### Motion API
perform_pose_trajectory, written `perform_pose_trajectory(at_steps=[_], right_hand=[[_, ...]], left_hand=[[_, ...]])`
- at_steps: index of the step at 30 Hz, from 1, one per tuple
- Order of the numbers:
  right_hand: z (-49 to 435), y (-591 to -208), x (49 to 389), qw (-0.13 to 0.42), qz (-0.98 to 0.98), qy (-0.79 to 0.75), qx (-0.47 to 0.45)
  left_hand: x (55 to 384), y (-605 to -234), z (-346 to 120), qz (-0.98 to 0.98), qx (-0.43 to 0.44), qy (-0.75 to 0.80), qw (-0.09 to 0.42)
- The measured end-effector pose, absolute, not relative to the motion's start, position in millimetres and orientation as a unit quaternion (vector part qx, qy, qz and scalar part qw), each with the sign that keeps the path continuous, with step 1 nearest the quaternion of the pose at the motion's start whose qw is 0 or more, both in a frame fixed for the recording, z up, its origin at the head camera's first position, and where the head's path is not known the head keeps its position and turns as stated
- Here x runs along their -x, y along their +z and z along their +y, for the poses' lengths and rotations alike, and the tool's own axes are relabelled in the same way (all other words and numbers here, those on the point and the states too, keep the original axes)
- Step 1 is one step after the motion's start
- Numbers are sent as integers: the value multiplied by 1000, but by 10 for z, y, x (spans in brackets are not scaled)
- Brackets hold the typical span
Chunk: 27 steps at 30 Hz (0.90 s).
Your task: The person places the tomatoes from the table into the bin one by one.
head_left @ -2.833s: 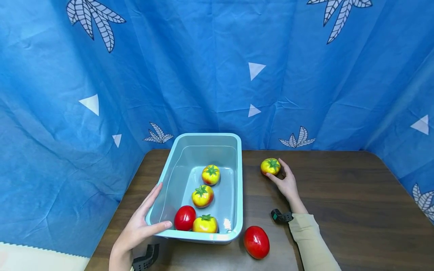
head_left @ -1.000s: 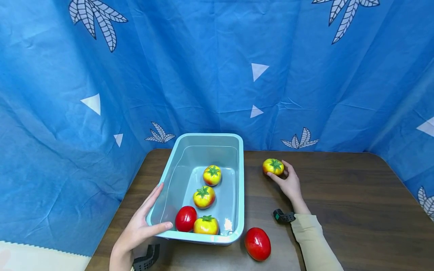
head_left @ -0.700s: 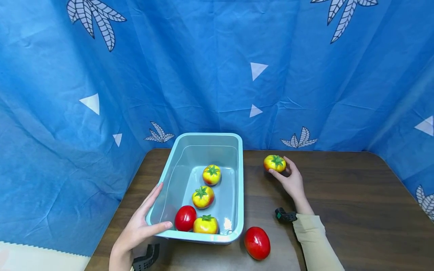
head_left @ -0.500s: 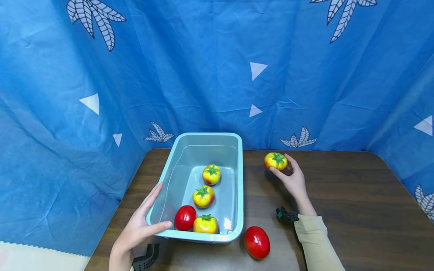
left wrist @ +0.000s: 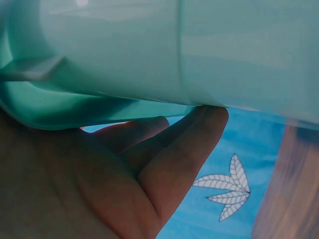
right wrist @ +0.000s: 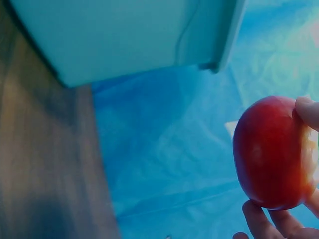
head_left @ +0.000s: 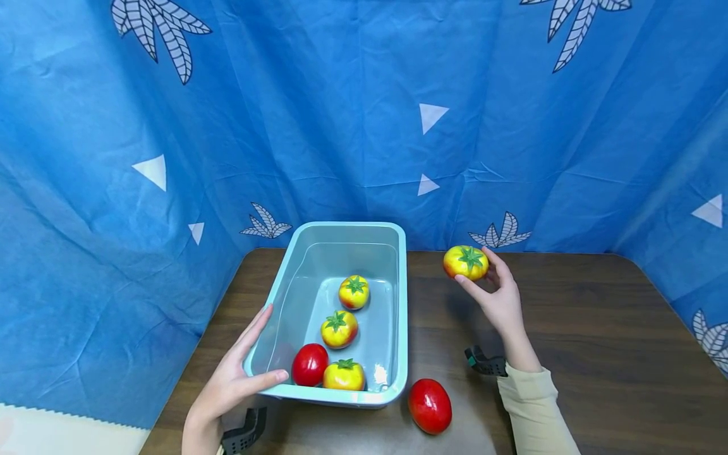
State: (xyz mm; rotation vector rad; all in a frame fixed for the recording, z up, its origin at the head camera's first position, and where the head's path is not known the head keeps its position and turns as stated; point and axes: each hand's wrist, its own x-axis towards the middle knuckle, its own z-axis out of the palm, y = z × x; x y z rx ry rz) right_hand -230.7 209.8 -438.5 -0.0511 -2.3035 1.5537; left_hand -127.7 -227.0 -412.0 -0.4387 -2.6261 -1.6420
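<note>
My right hand (head_left: 502, 300) holds a yellow-and-red tomato (head_left: 465, 263) with a green leafy top, raised above the table to the right of the bin. In the right wrist view the held tomato (right wrist: 271, 152) shows its smooth red underside, with thumb and fingers on opposite sides. My left hand (head_left: 230, 379) lies spread at the near left corner of a light teal plastic bin (head_left: 402, 316), its thumb along the near rim and its fingers along the left side. Inside the bin are several fruits: yellow tomatoes (head_left: 339, 329) and a red oval fruit (head_left: 309, 364).
Another red oval fruit (head_left: 430, 406) lies on the brown wooden table (head_left: 603, 341), just right of the bin's near corner. A blue patterned cloth (head_left: 352, 126) hangs behind the table and at both sides. Dark bands are on both wrists.
The right hand has lifted the tomato off the table, raising it and shifting slightly right. The left hand, the bin and the fruits in it stay put.
</note>
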Motion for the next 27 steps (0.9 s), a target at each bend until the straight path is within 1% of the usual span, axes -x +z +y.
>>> perform_pose_trajectory(at_steps=[9,11,13,27], right_hand=[[1980,-4093,2072,200,-812,547,-25],[1962,-4059,2034,201,-811,548,-31],[1981,-4114,2045,203,-810,548,-40],[1836,-3933,1821,172,-815,548,-71]], left_hand=[[1274,-4117,-2270,-841,139,-523,6],[1275,-4121,-2269,-842,138,-522,6],[1276,-4123,-2270,-843,137,-521,6],[1281,-4120,-2274,-841,137,-523,6]])
